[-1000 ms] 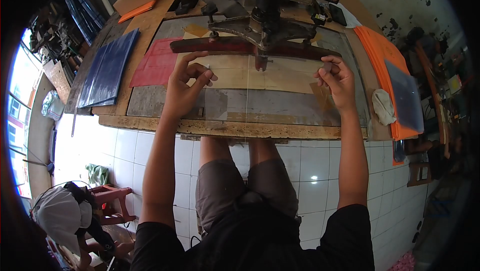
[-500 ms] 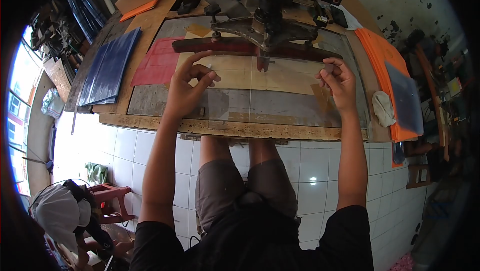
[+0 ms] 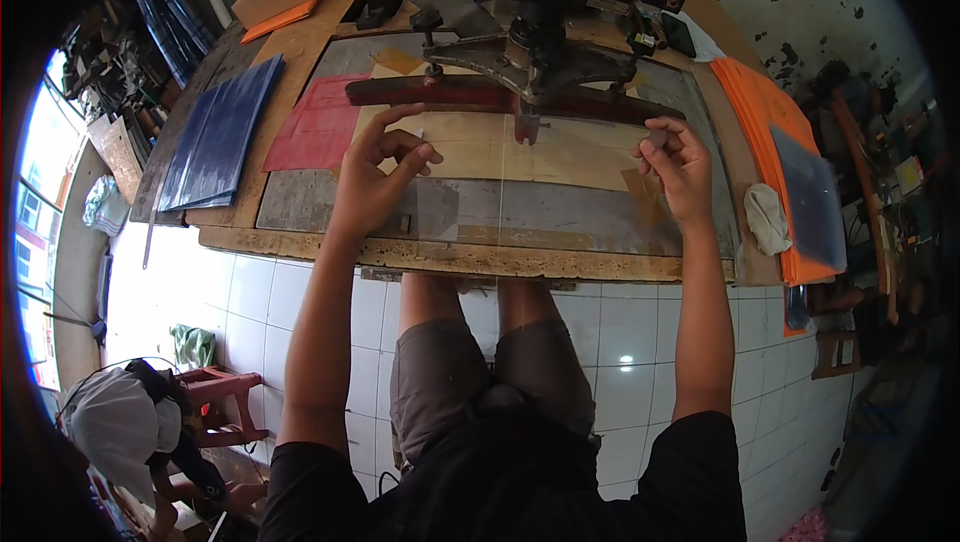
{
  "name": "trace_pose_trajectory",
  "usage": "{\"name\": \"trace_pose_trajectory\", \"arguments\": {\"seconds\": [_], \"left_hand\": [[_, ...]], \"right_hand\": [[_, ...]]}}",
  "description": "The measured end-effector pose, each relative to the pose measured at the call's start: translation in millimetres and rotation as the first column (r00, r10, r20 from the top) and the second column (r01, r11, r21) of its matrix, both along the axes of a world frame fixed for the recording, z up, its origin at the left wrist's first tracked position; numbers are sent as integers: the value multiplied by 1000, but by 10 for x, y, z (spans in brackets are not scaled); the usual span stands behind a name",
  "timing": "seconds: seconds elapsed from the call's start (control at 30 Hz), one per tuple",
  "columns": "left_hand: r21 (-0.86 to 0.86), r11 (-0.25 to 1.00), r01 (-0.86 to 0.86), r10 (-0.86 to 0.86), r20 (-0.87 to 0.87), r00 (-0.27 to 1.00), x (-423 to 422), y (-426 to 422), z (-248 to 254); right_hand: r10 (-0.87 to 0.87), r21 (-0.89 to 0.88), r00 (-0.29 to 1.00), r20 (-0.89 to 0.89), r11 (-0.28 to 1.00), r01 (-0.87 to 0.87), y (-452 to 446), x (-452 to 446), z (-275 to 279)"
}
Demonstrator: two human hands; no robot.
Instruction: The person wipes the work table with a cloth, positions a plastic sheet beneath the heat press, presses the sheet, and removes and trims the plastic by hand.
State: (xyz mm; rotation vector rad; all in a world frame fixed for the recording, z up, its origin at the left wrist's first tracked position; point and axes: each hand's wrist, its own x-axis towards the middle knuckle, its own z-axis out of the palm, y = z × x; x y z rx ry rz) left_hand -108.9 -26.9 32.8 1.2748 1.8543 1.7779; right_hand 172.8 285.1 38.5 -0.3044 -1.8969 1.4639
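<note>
A clear plastic sheet [image 3: 502, 212], hard to see apart from a thin upright line, spans between my hands below the press bar [image 3: 440, 90]. My left hand [image 3: 385, 164] is at its left side, index finger stretched toward the bar, thumb and other fingers curled together at the sheet's edge. At the right side my right hand [image 3: 678, 167] pinches the sheet between thumb and fingers, just under the bar's right end. Beneath lies a cream board [image 3: 470, 147] on the grey press bed [image 3: 340, 197]. A red sheet [image 3: 315, 122] lies left of my left hand.
Blue plastic covers [image 3: 222, 137] lie on the table's left; orange sheets [image 3: 765, 112] with a clear blue cover [image 3: 805, 187] and a white cloth [image 3: 768, 217] lie right. The press head [image 3: 535, 52] stands ahead. A person [image 3: 130, 422] sits at lower left by a red stool [image 3: 222, 407].
</note>
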Motion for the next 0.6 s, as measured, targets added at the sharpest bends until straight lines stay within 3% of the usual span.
{"name": "trace_pose_trajectory", "arguments": {"seconds": [0.6], "left_hand": [[1,1000,3,-3,-20,1000,-15,-5,0]], "right_hand": [[-47,51,998,33,998,45,-20,7,22]]}}
